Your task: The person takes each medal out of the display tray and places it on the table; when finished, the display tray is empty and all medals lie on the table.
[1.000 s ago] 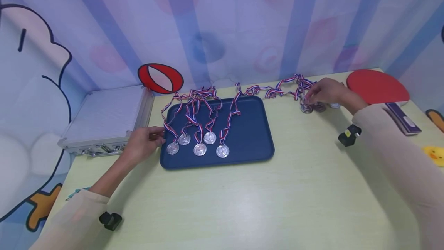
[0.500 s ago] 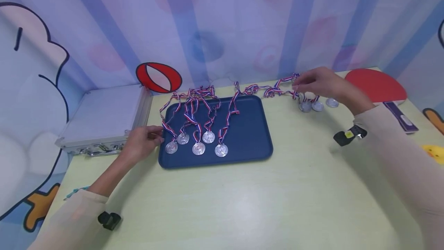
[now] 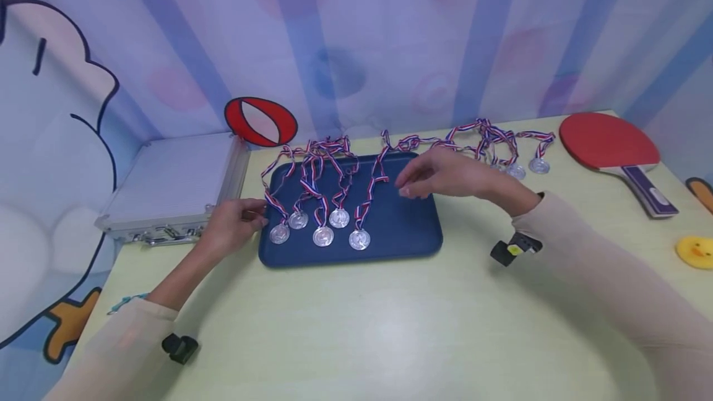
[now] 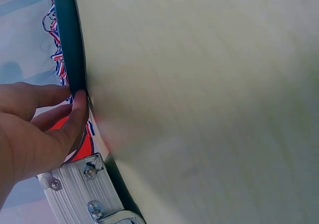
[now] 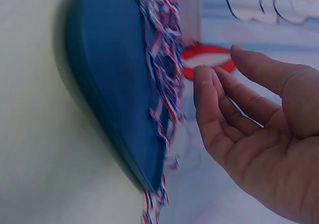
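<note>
A dark blue tray (image 3: 401, 221) carries several silver medals (image 3: 359, 239), their red, white and blue ribbons (image 3: 317, 184) tangled toward its back edge. At the tray's left rim, my left hand (image 3: 231, 228) pinches the edge between thumb and fingers, as the left wrist view shows. My right hand (image 3: 451, 173) hovers over the tray's right side, fingers loosely bent. In the right wrist view nothing lies between its thumb and fingertips (image 5: 203, 74). Behind that hand, a few more medals (image 3: 539, 166) lie on the table with tangled ribbons; some are partly hidden by it.
A silver case (image 3: 172, 184) with latches stands left of the tray. To the right lie a red table tennis paddle (image 3: 609, 141) and a yellow duck (image 3: 696, 252). A patterned curtain (image 3: 379, 42) hangs behind the table (image 3: 356, 327).
My right hand has moved left from the medals at the back right to above the tray's right side. The rightmost medals and their ribbons are now uncovered. My left hand stays at the rim.
</note>
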`<state>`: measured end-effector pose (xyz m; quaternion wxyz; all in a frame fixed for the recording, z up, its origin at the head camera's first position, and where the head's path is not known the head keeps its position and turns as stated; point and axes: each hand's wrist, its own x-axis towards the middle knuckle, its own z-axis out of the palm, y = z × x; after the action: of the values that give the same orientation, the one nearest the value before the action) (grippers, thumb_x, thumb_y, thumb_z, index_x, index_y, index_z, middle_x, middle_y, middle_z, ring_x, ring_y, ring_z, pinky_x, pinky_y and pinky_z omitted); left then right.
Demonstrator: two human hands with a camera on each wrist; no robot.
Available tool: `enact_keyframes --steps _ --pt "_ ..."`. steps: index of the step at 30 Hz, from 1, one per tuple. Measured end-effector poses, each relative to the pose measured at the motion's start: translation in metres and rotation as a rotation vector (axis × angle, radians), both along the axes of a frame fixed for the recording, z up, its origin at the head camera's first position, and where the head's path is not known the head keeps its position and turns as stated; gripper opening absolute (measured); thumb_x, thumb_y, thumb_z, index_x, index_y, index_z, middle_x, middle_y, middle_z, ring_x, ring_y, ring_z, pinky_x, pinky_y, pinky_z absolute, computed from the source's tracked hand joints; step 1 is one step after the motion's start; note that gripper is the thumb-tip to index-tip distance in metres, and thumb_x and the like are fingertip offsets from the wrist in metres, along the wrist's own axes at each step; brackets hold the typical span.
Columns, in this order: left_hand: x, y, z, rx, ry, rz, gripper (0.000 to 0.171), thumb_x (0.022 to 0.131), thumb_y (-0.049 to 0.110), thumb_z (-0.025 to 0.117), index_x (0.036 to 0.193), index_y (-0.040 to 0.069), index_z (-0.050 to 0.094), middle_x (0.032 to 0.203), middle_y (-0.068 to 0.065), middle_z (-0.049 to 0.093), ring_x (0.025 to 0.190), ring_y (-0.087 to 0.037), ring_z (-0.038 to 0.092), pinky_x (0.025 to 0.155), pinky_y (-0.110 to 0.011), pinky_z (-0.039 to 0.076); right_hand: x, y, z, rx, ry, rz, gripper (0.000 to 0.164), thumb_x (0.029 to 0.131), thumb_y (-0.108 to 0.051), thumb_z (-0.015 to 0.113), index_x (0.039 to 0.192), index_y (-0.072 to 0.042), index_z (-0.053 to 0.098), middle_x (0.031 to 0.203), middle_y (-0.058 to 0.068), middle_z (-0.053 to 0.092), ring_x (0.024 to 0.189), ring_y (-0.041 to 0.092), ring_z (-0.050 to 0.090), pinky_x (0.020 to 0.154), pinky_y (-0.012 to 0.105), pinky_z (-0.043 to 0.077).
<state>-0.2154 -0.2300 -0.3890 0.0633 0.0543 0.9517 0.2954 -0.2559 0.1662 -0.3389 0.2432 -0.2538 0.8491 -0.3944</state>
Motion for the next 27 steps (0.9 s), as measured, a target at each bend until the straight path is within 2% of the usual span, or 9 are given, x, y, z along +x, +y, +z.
enact_keyframes --steps 3,6,9,13,17,23,27 --pt "0.0 0.0 0.001 0.004 0.002 -0.001 0.038 0.086 0.003 0.061 0.123 -0.003 0.057 0.109 -0.02 0.066 0.096 -0.03 0.065 0.08 -0.04 0.055 0.005 -0.021 -0.011 0.042 0.037 0.086 0.024 0.087 -0.023 0.065 0.107 -0.01 0.068 0.098 0.009 0.07 0.089 0.025 0.065 0.075 0.035 0.055" --pt "0.0 0.0 0.001 0.01 0.003 -0.004 0.038 0.086 0.003 0.061 0.123 -0.003 0.057 0.108 -0.02 0.066 0.096 -0.03 0.065 0.08 -0.039 0.055 0.008 -0.04 -0.023 0.09 0.102 0.133 0.016 0.085 -0.022 0.067 0.097 -0.013 0.072 0.087 0.002 0.071 0.078 0.016 0.064 0.067 0.027 0.053" --pt "-0.001 0.0 0.001 0.018 0.008 -0.006 0.038 0.086 0.003 0.061 0.123 -0.004 0.057 0.108 -0.021 0.066 0.096 -0.031 0.065 0.08 -0.039 0.055 0.012 -0.055 -0.031 0.11 0.19 0.144 0.008 0.082 -0.021 0.071 0.087 -0.015 0.074 0.077 -0.003 0.069 0.069 0.009 0.06 0.063 0.023 0.049" --pt "-0.001 0.002 0.001 0.011 -0.001 0.001 0.038 0.086 0.003 0.061 0.124 -0.003 0.057 0.109 -0.02 0.066 0.098 -0.031 0.065 0.08 -0.039 0.055 0.017 -0.064 -0.036 0.081 0.263 0.122 0.005 0.079 -0.018 0.074 0.082 -0.014 0.074 0.073 -0.004 0.068 0.065 0.006 0.058 0.061 0.022 0.048" --pt "0.0 0.005 0.002 0.002 -0.015 0.013 0.038 0.087 0.003 0.06 0.124 -0.002 0.057 0.11 -0.019 0.065 0.097 -0.03 0.065 0.08 -0.039 0.055 0.019 -0.07 -0.038 0.072 0.264 0.094 0.006 0.077 -0.019 0.075 0.08 -0.013 0.074 0.07 -0.004 0.068 0.061 0.006 0.057 0.058 0.021 0.047" --pt "0.002 0.003 0.002 0.0 -0.009 0.017 0.038 0.086 0.003 0.06 0.124 -0.002 0.057 0.11 -0.019 0.065 0.096 -0.029 0.065 0.08 -0.038 0.055 0.019 -0.081 -0.042 0.131 0.224 0.035 0.013 0.076 -0.026 0.076 0.071 -0.015 0.072 0.062 -0.005 0.063 0.054 0.007 0.05 0.051 0.02 0.041" --pt "0.002 0.002 0.002 0.004 -0.008 0.015 0.038 0.086 0.003 0.06 0.124 -0.003 0.057 0.11 -0.02 0.065 0.096 -0.03 0.065 0.08 -0.039 0.055 0.022 -0.085 -0.043 0.13 0.221 0.017 0.014 0.076 -0.024 0.076 0.067 -0.015 0.07 0.059 -0.006 0.06 0.053 0.006 0.047 0.05 0.019 0.039"
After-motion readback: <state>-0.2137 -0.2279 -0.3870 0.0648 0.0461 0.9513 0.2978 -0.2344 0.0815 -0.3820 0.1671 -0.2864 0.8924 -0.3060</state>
